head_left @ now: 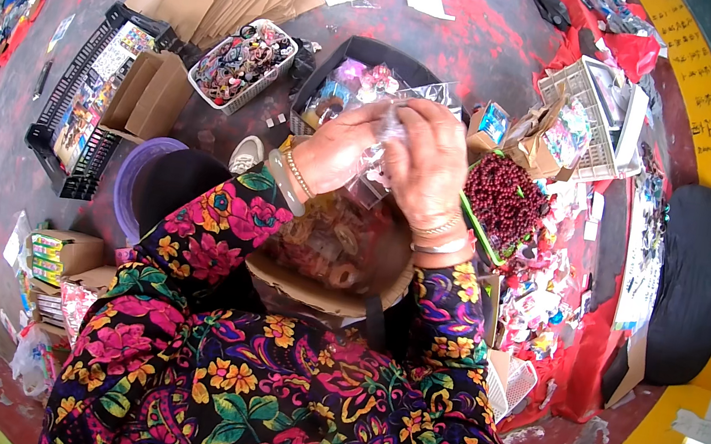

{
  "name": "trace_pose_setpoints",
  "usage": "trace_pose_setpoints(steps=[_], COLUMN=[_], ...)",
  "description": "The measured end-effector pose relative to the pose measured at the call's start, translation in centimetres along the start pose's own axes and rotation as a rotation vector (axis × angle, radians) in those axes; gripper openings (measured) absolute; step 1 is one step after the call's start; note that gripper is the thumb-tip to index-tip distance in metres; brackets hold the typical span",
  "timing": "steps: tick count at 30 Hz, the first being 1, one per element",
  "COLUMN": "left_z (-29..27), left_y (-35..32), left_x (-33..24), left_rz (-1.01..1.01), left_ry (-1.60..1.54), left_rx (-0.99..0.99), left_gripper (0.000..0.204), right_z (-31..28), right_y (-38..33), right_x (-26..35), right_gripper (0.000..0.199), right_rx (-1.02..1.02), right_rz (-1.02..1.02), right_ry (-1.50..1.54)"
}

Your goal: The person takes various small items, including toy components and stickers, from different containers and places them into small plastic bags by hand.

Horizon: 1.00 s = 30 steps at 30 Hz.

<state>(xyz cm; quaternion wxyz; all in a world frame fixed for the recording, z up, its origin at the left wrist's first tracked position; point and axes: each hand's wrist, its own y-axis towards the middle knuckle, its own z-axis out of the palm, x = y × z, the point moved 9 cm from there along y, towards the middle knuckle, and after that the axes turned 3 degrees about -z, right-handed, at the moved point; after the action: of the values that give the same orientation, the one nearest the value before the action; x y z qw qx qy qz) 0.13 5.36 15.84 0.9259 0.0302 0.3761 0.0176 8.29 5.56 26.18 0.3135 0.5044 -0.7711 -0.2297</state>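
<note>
Clear plastic point(388, 125) sat pinched between both hands, 2 o'clock off the left hand point(336, 150), 10 off the right hand point(426, 161); neither was nearer. Long axis couldn't be told; carton point(307, 292) lay at 6 o'clock.

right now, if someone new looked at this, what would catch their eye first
Probably the black floral top, filling the lower middle with bright blooms. Above it, near the centre, the left hand and right hand meet around clear plastic. Just right of them, dark red beads fill a green tray.
</note>
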Motion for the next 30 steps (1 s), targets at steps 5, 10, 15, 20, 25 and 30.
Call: trace_pose_setpoints(steps=[5, 10, 15, 20, 25, 30], left_z=[-0.6, -0.5, -2.0, -1.8, -2.7, -2.4], left_y=[-0.1, 0.0, -0.5, -0.6, -0.9, 0.0], left_x=[0.1, -1.3, -1.7, -0.7, 0.5, 0.5], left_rz=[-0.107, -0.106, -0.174, -0.24, -0.396, -0.331], left_ry=[-0.158, -0.233, -0.205, -0.08, -0.082, -0.015], left_rx=[-0.03, 0.008, -0.052, -0.053, -0.118, 0.074], left_gripper=[0.03, 0.027, 0.028, 0.027, 0.028, 0.035], right_z=[0.7, -0.1, 0.4, 3.6, 3.5, 2.1], right_y=[-0.9, -4.8, -5.7, -6.4, -6.9, -7.3], right_x=[-3.3, -12.8, -13.4, -11.7, -12.2, -14.3], right_gripper=[0.032, 0.039, 0.019, 0.02, 0.014, 0.009], right_rx=[-0.153, -0.372, -0.225, 0.13, -0.008, -0.214], right_rz=[0.105, 0.511, 0.956, 0.974, 1.024, 1.0], right_ry=[-0.041, 0.366, 1.092, 1.11, 1.107, 1.183])
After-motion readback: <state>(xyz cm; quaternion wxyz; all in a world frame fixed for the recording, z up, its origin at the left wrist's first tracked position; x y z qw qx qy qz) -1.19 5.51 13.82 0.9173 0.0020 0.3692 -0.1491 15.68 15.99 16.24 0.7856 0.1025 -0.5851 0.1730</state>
